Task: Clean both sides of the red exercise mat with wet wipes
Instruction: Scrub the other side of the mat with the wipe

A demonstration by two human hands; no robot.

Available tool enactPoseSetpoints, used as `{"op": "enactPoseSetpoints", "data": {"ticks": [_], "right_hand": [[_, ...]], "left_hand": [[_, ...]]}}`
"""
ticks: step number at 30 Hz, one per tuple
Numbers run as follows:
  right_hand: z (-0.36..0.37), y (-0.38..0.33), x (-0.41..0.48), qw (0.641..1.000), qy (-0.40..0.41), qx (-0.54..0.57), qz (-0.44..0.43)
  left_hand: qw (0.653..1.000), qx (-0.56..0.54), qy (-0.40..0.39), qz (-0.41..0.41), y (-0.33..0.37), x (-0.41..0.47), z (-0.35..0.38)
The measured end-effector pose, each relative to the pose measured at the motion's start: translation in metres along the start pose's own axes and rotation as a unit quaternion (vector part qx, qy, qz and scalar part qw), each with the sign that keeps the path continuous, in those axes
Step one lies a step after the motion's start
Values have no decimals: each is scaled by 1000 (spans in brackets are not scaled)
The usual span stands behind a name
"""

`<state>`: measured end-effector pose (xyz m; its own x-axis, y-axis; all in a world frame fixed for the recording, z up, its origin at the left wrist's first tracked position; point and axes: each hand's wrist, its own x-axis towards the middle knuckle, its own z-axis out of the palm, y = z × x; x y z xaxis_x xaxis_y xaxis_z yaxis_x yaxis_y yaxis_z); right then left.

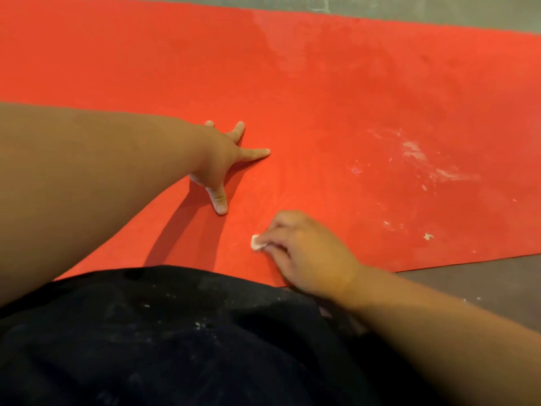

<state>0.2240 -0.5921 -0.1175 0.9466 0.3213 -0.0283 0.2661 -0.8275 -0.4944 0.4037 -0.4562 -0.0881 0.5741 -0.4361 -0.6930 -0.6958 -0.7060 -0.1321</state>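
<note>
While the red exercise mat (322, 83) lies flat across the floor (439, 7), its right part carries white smears (418, 156) and pale flecks, and a duller patch shows toward its far edge. The left hand (222, 159) rests near the mat's middle, fingers splayed straight and flat on it, while the right hand (307, 250), by the near edge, pinches a small crumpled wet wipe (256, 242) against the mat with curled fingers. Grey floor shows beyond the far edge, darker brown past the near edge.

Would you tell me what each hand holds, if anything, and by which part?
The right hand pinches a white wipe, its left end poking out; the left hand holds nothing, spread flat on the red mat.
</note>
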Motion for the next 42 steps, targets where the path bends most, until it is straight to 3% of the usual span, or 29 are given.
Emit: {"op": "enactPoseSetpoints", "data": {"ticks": [2,5,6,11,14,16,19,22,24,26,28,30,32,38,42], "right_hand": [[-17,33,19,994,50,-48,87],[-26,52,45,951,164,-61,253],[-19,40,49,951,158,-65,258],[19,-22,27,993,96,9,72],[6,-1,29,995,69,13,69],[-6,13,35,986,102,19,127],[-22,25,34,936,182,129,274],[-35,24,20,823,214,392,350],[-46,23,9,753,224,501,363],[-61,18,-1,710,230,560,360],[-78,13,-13,693,233,589,345],[-92,10,-29,700,233,591,326],[-102,11,-47,733,239,549,321],[-118,20,-82,791,286,440,315],[-123,31,-81,761,299,474,328]], "left_hand": [[1000,4,1,-2,1,-1,0],[1000,9,2,-4,2,0,-1],[1000,12,2,-4,2,1,-1],[1000,21,-6,-13,2,2,-2],[1000,19,-5,-14,4,2,-3],[1000,13,-6,-16,4,1,-4],[1000,7,-14,-20,4,-3,-4],[1000,-20,7,-8,16,-14,-10],[989,-138,42,46,32,-29,-25],[931,-350,38,102,52,-45,-43],[882,-444,40,154,75,-59,-56],[873,-447,80,180,95,-67,-66],[866,-451,117,180,109,-74,-74],[826,-529,119,154,136,-88,-86],[754,-637,117,111,150,-90,-82]]}}
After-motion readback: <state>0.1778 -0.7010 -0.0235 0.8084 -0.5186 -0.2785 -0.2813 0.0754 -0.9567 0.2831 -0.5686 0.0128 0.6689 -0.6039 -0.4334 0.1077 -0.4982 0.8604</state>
